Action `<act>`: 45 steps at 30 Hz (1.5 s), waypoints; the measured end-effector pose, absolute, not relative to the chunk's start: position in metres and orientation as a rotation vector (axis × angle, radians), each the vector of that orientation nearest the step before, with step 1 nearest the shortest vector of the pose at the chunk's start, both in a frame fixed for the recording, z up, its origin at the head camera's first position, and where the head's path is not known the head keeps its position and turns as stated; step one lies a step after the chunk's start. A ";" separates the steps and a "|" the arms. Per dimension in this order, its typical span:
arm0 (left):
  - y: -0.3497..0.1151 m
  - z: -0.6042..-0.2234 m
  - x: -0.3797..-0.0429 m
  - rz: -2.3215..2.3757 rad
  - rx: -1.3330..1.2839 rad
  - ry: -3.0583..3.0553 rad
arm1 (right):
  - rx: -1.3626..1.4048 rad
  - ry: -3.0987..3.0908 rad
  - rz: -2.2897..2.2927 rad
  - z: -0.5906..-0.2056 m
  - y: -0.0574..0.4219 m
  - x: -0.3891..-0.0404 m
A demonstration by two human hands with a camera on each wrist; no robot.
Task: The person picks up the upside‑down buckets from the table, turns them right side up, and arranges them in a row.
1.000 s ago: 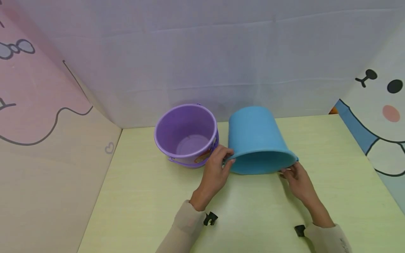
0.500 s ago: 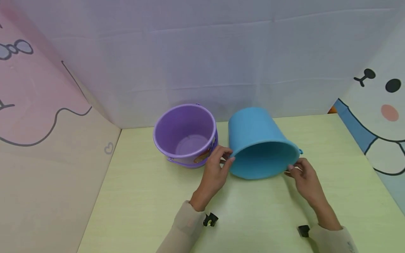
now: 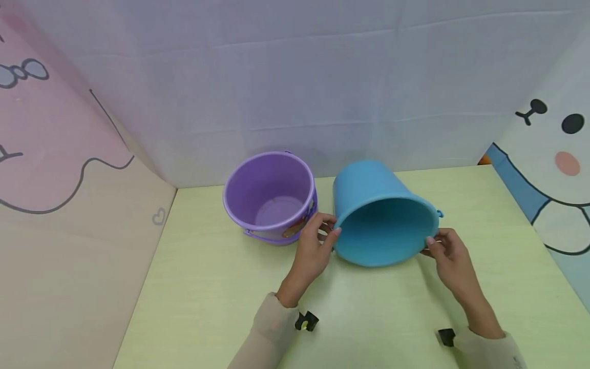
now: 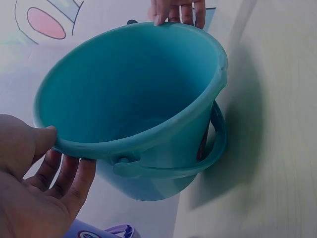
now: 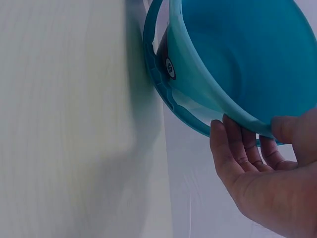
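Observation:
A blue bucket [image 3: 369, 179] is tilted over in the head view, its mouth facing the person. My left hand [image 3: 315, 248] pinches the rim at its left side, thumb on the inner edge and fingers beneath. On the opposite side my right hand [image 3: 451, 261] grips the rim between thumb and fingers. The bucket's handle [image 4: 173, 171] hangs along its underside, seen in the left wrist view. Close by on the left stands a purple bucket [image 3: 239, 197], upright, with its handle lowered at the front.
The pale wooden table [image 3: 198, 287] meets a white cloth wall [image 3: 295, 87] behind the buckets. Side panels with cartoon drawings [image 3: 553, 169] stand left and right. Small black devices [image 3: 307, 321] sit at the cuffs of both sleeves.
The blue bucket's mouth has tipped upward toward the person, showing more of its inside. My right hand has shifted slightly right with the rim. The purple bucket has stayed put.

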State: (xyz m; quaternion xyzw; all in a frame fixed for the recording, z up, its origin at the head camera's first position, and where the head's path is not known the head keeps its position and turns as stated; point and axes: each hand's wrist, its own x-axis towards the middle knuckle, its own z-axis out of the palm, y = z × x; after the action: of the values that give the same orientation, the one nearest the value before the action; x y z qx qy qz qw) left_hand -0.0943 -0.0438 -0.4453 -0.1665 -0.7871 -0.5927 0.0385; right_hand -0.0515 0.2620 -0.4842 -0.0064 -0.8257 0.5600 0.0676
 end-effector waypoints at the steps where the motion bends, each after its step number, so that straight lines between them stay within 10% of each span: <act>1: -0.044 -0.445 -0.094 -1.819 -0.510 -2.411 | -0.020 -2.489 1.693 -0.484 0.262 -0.052; 45: -0.036 -0.434 -0.096 -2.376 -0.158 -2.118 | 0.076 -2.040 2.061 -0.452 0.263 -0.052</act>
State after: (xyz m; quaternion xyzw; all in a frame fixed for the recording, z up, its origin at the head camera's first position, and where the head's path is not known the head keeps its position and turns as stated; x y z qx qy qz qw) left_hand -0.0962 -0.0363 -0.4341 -0.0495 -0.6644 -0.7454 -0.0223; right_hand -0.0522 0.2627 -0.4523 0.0259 -0.6981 0.7054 0.1200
